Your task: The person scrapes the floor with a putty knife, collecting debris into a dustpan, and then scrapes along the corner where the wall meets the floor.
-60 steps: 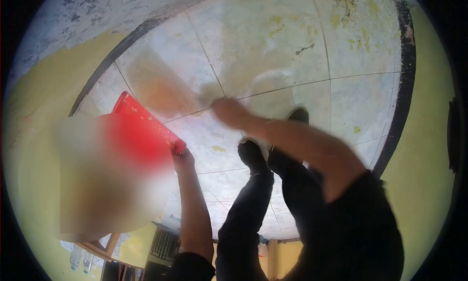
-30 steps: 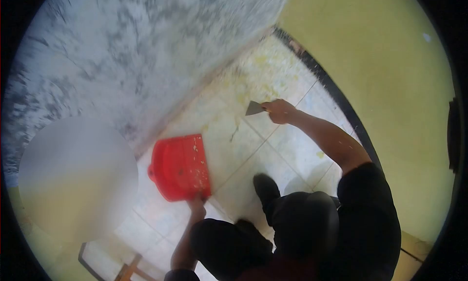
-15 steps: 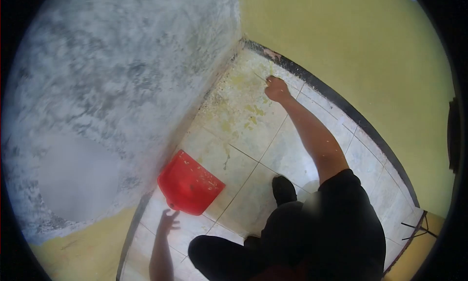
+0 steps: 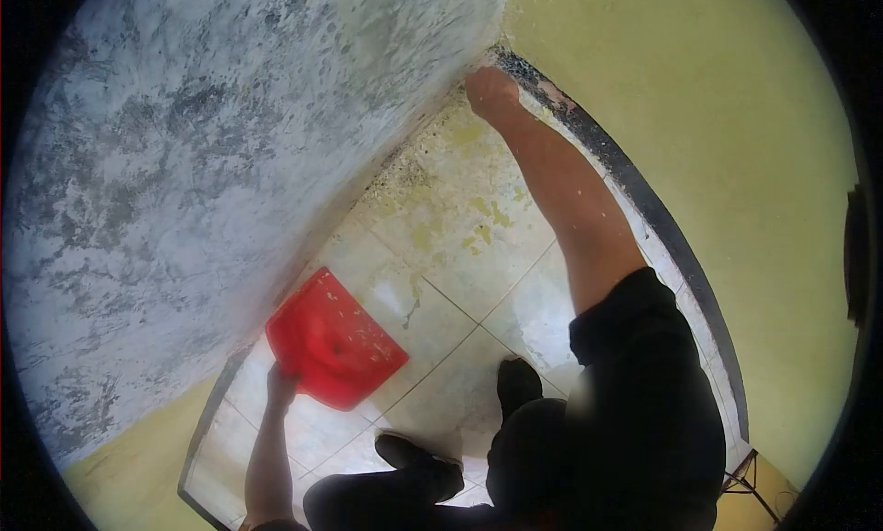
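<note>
A red dustpan [image 4: 338,345] lies on the tiled floor by the grey wall, pale flakes along its front edge. My left hand [image 4: 281,385] is closed at its handle end; the fingers are partly hidden. In the far corner, close to the floor and the foot of the wall, my right hand [image 4: 492,92] is closed. What it grips is hidden from view; a thin, light sliver showed in it earlier. Yellow paint flakes [image 4: 483,227] and dark grit [image 4: 400,177] are scattered on the tiles between the two hands.
A rough grey-white wall [image 4: 184,163] rises on the left and a yellow-green wall [image 4: 681,98] on the right, with a dark skirting strip [image 4: 635,177] at its base. My shoes [image 4: 520,386] stand on the tiles. A thin black metal stand [image 4: 750,480] is at the lower right.
My left hand has gone from open fingers beside the dustpan to closed at its handle. My right hand has reached farther into the corner. The view has shifted a little.
</note>
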Demonstrator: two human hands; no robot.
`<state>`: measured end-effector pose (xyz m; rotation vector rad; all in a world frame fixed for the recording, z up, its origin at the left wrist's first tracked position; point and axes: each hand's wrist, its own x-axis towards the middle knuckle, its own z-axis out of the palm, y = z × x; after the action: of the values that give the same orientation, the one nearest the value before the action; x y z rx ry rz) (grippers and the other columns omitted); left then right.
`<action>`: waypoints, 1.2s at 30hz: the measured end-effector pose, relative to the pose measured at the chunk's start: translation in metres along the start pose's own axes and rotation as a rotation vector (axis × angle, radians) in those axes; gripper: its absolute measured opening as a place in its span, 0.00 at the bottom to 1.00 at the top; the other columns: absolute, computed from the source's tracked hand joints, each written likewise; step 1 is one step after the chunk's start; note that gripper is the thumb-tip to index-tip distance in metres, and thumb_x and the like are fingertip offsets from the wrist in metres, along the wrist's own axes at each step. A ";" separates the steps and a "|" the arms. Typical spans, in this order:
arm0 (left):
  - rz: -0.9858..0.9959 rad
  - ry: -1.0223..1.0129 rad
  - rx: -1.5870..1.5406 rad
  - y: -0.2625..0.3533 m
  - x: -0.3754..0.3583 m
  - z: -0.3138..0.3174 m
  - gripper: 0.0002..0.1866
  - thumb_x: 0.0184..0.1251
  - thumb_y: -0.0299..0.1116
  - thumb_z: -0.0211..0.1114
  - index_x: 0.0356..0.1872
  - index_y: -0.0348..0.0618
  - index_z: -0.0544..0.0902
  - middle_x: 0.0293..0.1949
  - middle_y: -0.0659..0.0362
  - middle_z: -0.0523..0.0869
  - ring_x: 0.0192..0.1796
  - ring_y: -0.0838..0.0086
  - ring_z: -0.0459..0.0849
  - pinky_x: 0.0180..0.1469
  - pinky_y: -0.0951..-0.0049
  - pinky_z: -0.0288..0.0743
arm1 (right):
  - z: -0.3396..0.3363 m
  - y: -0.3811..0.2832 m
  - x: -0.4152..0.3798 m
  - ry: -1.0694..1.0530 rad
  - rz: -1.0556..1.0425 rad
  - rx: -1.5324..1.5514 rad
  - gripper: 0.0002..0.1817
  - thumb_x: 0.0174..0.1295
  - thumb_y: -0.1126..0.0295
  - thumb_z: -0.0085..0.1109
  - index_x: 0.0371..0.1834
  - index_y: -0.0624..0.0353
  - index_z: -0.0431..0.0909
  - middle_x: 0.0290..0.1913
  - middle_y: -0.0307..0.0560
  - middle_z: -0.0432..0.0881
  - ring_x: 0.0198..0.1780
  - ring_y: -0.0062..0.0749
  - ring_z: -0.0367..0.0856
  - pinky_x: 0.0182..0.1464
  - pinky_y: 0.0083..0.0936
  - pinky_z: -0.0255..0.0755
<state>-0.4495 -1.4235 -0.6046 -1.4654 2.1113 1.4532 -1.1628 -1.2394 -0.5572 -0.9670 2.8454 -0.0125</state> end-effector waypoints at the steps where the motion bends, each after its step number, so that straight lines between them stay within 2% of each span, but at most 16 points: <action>1: -0.001 -0.005 -0.007 0.007 0.000 0.004 0.26 0.57 0.21 0.66 0.59 0.38 0.74 0.49 0.56 0.85 0.49 0.68 0.84 0.53 0.67 0.78 | 0.002 -0.005 -0.007 -0.076 -0.118 -0.099 0.11 0.59 0.73 0.55 0.40 0.61 0.85 0.44 0.59 0.85 0.48 0.47 0.85 0.48 0.38 0.81; 3: 0.035 -0.037 -0.124 0.026 -0.009 0.022 0.25 0.56 0.18 0.64 0.58 0.35 0.74 0.50 0.56 0.84 0.49 0.70 0.83 0.54 0.69 0.78 | -0.005 0.008 -0.024 -0.044 -0.136 -0.067 0.10 0.56 0.73 0.57 0.38 0.62 0.85 0.42 0.59 0.85 0.48 0.51 0.84 0.50 0.39 0.79; 5: 0.042 0.010 -0.272 0.058 -0.023 0.052 0.21 0.52 0.21 0.61 0.52 0.35 0.78 0.42 0.58 0.84 0.43 0.72 0.82 0.45 0.71 0.77 | -0.035 0.033 -0.030 -0.051 -0.091 -0.089 0.11 0.57 0.72 0.57 0.40 0.61 0.84 0.43 0.57 0.85 0.49 0.50 0.84 0.51 0.39 0.79; 7: -0.009 0.016 -0.345 0.072 -0.026 0.066 0.25 0.52 0.21 0.60 0.56 0.35 0.75 0.46 0.56 0.83 0.46 0.70 0.81 0.47 0.71 0.77 | -0.041 0.042 -0.018 -0.093 -0.064 -0.143 0.11 0.58 0.71 0.57 0.42 0.60 0.84 0.45 0.54 0.85 0.51 0.47 0.84 0.50 0.38 0.79; 8: 0.018 -0.095 -0.321 0.041 -0.014 0.063 0.33 0.55 0.21 0.63 0.65 0.38 0.67 0.58 0.53 0.79 0.58 0.66 0.79 0.62 0.65 0.74 | -0.038 0.046 -0.006 -0.095 -0.062 -0.137 0.11 0.58 0.71 0.57 0.42 0.60 0.84 0.46 0.54 0.85 0.51 0.47 0.84 0.50 0.38 0.79; 12: 0.008 -0.155 -0.354 0.057 -0.010 0.060 0.34 0.55 0.20 0.61 0.67 0.38 0.64 0.61 0.53 0.76 0.62 0.66 0.76 0.64 0.64 0.71 | 0.014 0.016 0.036 -0.033 -0.241 -0.144 0.10 0.54 0.73 0.58 0.36 0.62 0.85 0.41 0.57 0.85 0.46 0.51 0.84 0.50 0.38 0.78; 13: 0.014 -0.149 -0.350 0.066 -0.009 0.056 0.34 0.55 0.20 0.61 0.67 0.38 0.64 0.61 0.53 0.76 0.62 0.66 0.76 0.64 0.64 0.71 | 0.009 -0.002 0.015 -0.051 -0.183 -0.079 0.10 0.54 0.73 0.57 0.36 0.62 0.85 0.41 0.58 0.85 0.46 0.50 0.85 0.51 0.39 0.78; 16: -0.041 -0.148 -0.328 0.079 -0.004 0.056 0.35 0.55 0.19 0.59 0.68 0.38 0.63 0.61 0.52 0.76 0.62 0.65 0.76 0.65 0.64 0.71 | -0.008 -0.003 -0.015 -0.109 -0.400 -0.221 0.09 0.54 0.75 0.57 0.35 0.61 0.85 0.40 0.58 0.85 0.47 0.49 0.85 0.50 0.40 0.78; 18: 0.088 -0.170 -0.381 0.077 -0.007 0.060 0.34 0.56 0.18 0.58 0.68 0.39 0.63 0.61 0.52 0.76 0.62 0.65 0.76 0.65 0.64 0.70 | -0.047 0.014 -0.025 -0.110 -0.407 -0.215 0.09 0.54 0.75 0.57 0.36 0.60 0.85 0.40 0.58 0.85 0.47 0.48 0.84 0.50 0.40 0.78; 20: 0.076 -0.137 -0.341 0.067 -0.004 0.069 0.34 0.56 0.18 0.58 0.68 0.38 0.63 0.61 0.51 0.76 0.62 0.65 0.76 0.65 0.63 0.70 | -0.062 0.029 -0.015 -0.167 -0.157 -0.275 0.10 0.59 0.72 0.56 0.41 0.58 0.85 0.47 0.54 0.84 0.52 0.46 0.83 0.51 0.40 0.79; 23: 0.122 -0.120 -0.308 0.067 -0.002 0.072 0.34 0.57 0.17 0.57 0.68 0.38 0.63 0.61 0.51 0.75 0.63 0.65 0.75 0.66 0.64 0.69 | -0.022 0.032 0.011 -0.011 -0.175 -0.207 0.09 0.56 0.75 0.55 0.36 0.58 0.85 0.40 0.57 0.85 0.46 0.48 0.85 0.48 0.40 0.79; 26: 0.245 -0.127 -0.425 0.062 -0.004 0.067 0.34 0.57 0.18 0.57 0.68 0.38 0.63 0.61 0.51 0.76 0.63 0.65 0.75 0.66 0.64 0.68 | 0.048 -0.028 0.003 0.027 -0.208 -0.144 0.10 0.59 0.73 0.53 0.35 0.57 0.86 0.40 0.54 0.85 0.43 0.47 0.85 0.46 0.41 0.80; 29: 0.089 -0.083 -0.452 0.087 -0.014 0.067 0.33 0.57 0.19 0.57 0.68 0.37 0.63 0.61 0.52 0.76 0.63 0.66 0.75 0.66 0.64 0.68 | 0.028 -0.065 -0.080 -0.185 -0.389 -0.238 0.12 0.59 0.73 0.52 0.42 0.58 0.84 0.41 0.54 0.85 0.43 0.47 0.85 0.45 0.40 0.81; 32: 0.175 -0.088 -0.389 0.078 -0.014 0.069 0.33 0.56 0.20 0.57 0.67 0.35 0.64 0.61 0.52 0.76 0.62 0.66 0.75 0.65 0.65 0.68 | 0.007 -0.025 -0.103 -0.045 -0.266 -0.140 0.09 0.59 0.72 0.54 0.36 0.57 0.85 0.38 0.54 0.84 0.44 0.49 0.84 0.46 0.39 0.80; 35: 0.008 -0.052 -0.427 0.107 -0.021 0.069 0.32 0.54 0.18 0.56 0.66 0.35 0.65 0.60 0.52 0.77 0.62 0.66 0.76 0.65 0.65 0.69 | -0.035 0.015 -0.072 0.109 -0.175 -0.210 0.08 0.57 0.72 0.57 0.36 0.58 0.85 0.40 0.58 0.83 0.46 0.52 0.84 0.46 0.39 0.80; 36: -0.005 -0.059 -0.438 0.112 -0.020 0.070 0.32 0.53 0.18 0.56 0.65 0.35 0.66 0.60 0.52 0.77 0.61 0.66 0.76 0.64 0.65 0.70 | -0.032 0.016 -0.053 0.033 -0.124 -0.185 0.09 0.58 0.71 0.57 0.36 0.59 0.85 0.40 0.59 0.83 0.46 0.53 0.84 0.46 0.40 0.80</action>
<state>-0.5535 -1.3527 -0.5592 -1.5323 1.8276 2.0238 -1.1349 -1.1953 -0.5195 -1.1878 2.8505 0.2274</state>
